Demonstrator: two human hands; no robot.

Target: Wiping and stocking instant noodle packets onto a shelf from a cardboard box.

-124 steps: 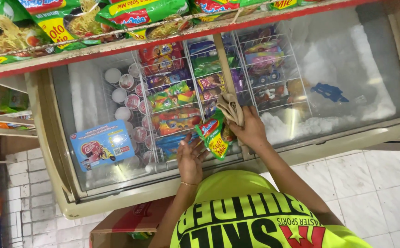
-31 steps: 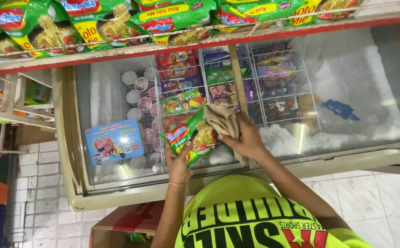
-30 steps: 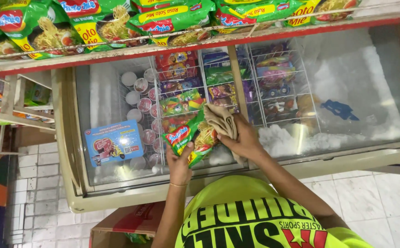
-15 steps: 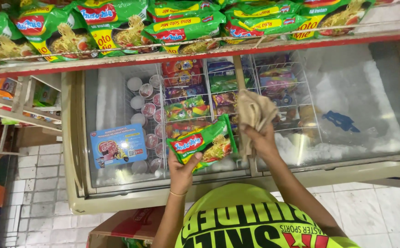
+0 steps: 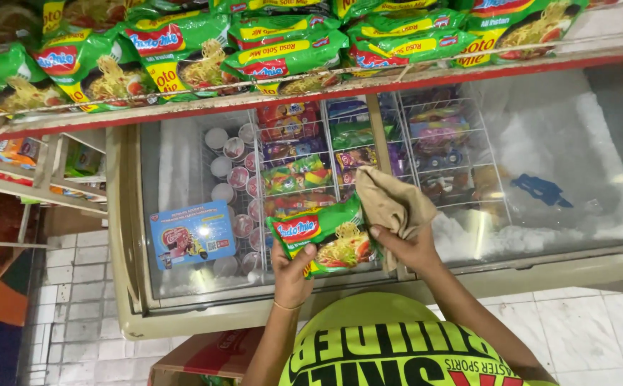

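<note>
Both of my hands are busy at the centre of the frame, above the glass lid of the chest freezer (image 5: 183,314). My left hand (image 5: 291,268) is closed on the lower left corner of a green instant noodle packet (image 5: 329,239), thumb on its front, holding it face up and slightly tilted. My right hand (image 5: 411,246) grips a crumpled tan cloth (image 5: 391,204), which touches the packet's right edge and bunches up above my fingers.

Compared with half a second ago, the packet sits a little lower and closer to my body, and the cloth has come down from above the packet to rest against its right side. A second ago the packet pointed more steeply toward the lower left; it now lies flatter.

Along the top of the frame, a red-edged shelf (image 5: 254,100) carries a row of matching green noodle packets (image 5: 283,53). Under the glass, left of centre, stand white cups (image 5: 229,171), a blue box (image 5: 191,234) lies at the left, and wire baskets (image 5: 426,143) of colourful wrappers fill the middle. Frost (image 5: 576,171) covers the right part.
</note>
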